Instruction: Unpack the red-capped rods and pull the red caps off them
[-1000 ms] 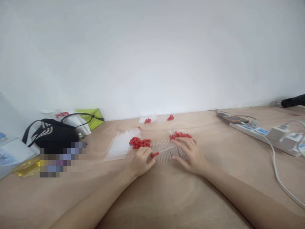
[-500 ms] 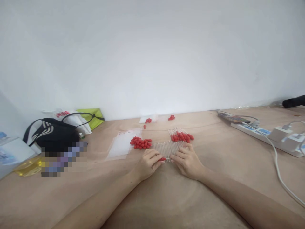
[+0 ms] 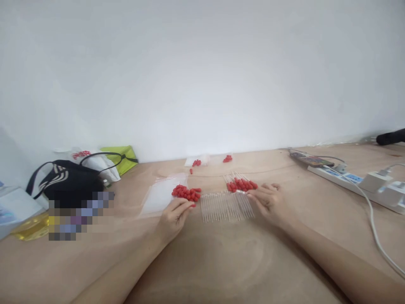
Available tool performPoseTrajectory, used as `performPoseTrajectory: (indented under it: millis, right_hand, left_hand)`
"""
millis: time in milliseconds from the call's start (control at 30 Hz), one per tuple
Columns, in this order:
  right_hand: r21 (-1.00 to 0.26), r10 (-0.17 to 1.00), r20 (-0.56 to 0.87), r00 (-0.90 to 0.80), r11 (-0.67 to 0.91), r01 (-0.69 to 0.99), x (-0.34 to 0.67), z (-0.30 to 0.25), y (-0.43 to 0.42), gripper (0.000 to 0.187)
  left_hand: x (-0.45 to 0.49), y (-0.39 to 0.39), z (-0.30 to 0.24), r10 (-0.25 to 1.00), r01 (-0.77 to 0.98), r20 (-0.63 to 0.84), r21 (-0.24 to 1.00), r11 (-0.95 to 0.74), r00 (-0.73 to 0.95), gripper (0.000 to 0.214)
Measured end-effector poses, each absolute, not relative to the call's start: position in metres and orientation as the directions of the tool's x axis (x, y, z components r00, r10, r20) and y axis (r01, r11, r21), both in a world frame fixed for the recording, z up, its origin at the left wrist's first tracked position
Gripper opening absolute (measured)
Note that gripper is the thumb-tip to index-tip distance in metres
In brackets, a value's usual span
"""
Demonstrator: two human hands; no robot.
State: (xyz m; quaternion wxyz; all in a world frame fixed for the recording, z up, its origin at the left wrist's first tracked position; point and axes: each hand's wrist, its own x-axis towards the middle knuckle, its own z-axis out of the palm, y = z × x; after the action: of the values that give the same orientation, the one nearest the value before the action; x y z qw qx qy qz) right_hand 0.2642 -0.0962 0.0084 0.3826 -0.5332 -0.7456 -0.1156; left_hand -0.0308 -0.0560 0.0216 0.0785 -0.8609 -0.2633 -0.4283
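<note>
My left hand [image 3: 173, 214] rests on the wooden table [image 3: 221, 261], its fingertips pinched on a small red cap [image 3: 192, 205] at the near edge of a loose pile of red caps [image 3: 186, 193]. A row of clear thin tubes [image 3: 226, 206] lies side by side between my hands. My right hand [image 3: 269, 200] reaches to a heap of red-capped tubes [image 3: 241, 184], thumb and forefinger closed on the end of one tube at the heap's near edge.
Clear zip bags [image 3: 160, 194] lie left of the caps, with two small red piles [image 3: 196, 162] near the wall. A black bag [image 3: 68, 183], a green bag [image 3: 122, 155] and a yellow bottle [image 3: 31, 227] stand at left. A power strip [image 3: 348, 177], phone [image 3: 311, 160] and white cable [image 3: 373, 223] are at right.
My hands, together at the row's near edge half a second ago, have parted: the left went to the cap pile, the right carried a tube to the capped heap.
</note>
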Motion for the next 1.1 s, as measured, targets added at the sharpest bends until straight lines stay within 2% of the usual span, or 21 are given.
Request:
performPoseTrajectory:
  millis: [67, 133, 200, 267, 367, 500, 600, 967, 1100]
  right_hand:
    - [-0.321, 0.773, 0.633, 0.026, 0.233, 0.918, 0.272, 0.013, -0.092, 0.029]
    - [-0.378, 0.841, 0.518, 0.153, 0.065, 0.923, 0.275, 0.016, -0.090, 0.031]
    - [-0.401, 0.902, 0.374, 0.216, -0.053, 0.915, 0.275, 0.017, -0.089, 0.031]
    - [-0.405, 0.937, 0.262, 0.233, -0.113, 0.907, 0.274, 0.017, -0.089, 0.028]
    - [-0.406, 0.952, 0.186, 0.244, -0.152, 0.901, 0.271, 0.014, -0.088, 0.024]
    - [-0.411, 0.945, 0.191, 0.265, -0.168, 0.896, 0.266, 0.010, -0.088, 0.029]
    - [-0.427, 0.944, 0.205, 0.260, -0.153, 0.891, 0.261, 0.010, -0.090, 0.025]
    - [-0.456, 0.954, 0.186, 0.233, -0.126, 0.881, 0.255, 0.004, -0.086, 0.019]
    - [-0.465, 0.949, 0.207, 0.237, -0.118, 0.878, 0.253, 0.003, -0.086, 0.020]
  left_hand:
    - [-0.038, -0.046, 0.032, 0.485, 0.631, 0.794, 0.171, -0.756, 0.366, 0.017]
    - [-0.039, -0.030, 0.046, 0.624, 0.749, 0.741, 0.262, -0.609, 0.248, 0.021]
    - [-0.036, -0.007, 0.059, 0.796, 0.827, 0.566, 0.328, -0.456, 0.214, 0.024]
    - [-0.032, 0.017, 0.067, 0.923, 0.901, 0.321, 0.301, -0.313, 0.213, 0.027]
    - [-0.024, 0.048, 0.068, 0.951, 0.925, 0.218, 0.262, -0.275, 0.221, 0.022]
    - [-0.018, 0.066, 0.057, 0.964, 0.940, 0.098, 0.216, -0.264, 0.248, 0.008]
    - [-0.017, 0.070, 0.053, 0.972, 0.953, 0.047, 0.188, -0.236, 0.231, 0.009]
    - [-0.011, 0.120, 0.066, 0.997, 0.996, 0.073, 0.086, 0.018, -0.024, 0.019]
    - [-0.005, 0.138, 0.059, 0.995, 0.995, 0.088, 0.087, 0.043, -0.050, 0.028]
